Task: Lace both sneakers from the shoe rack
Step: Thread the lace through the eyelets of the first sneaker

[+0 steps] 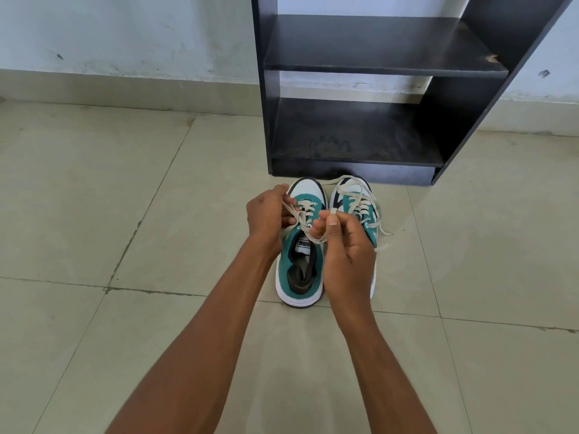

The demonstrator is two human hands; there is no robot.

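Two teal-and-white sneakers stand side by side on the tiled floor [94,214], toes pointing at the base of a black shoe rack [354,89]. The left sneaker [300,267] shows its open collar, dark insole and white tongue label; its one pale lace [302,219] is threaded through the lower eyelets, with both ends drawn up off the shoe. The left hand [266,214] is curled at the sneaker's left side, fingers closed on one end of that lace. The right hand [344,255] sits over the gap between the two shoes, thumb and forefinger pinched on the other end, whose tip pokes up above the fingers. The right sneaker [357,198] is partly hidden behind the right hand; its own lace [380,227] lies loose, looping over the toe and trailing onto the floor at the right. The rack has two shelves in view, both bare, and stands against a pale scuffed wall [125,36].
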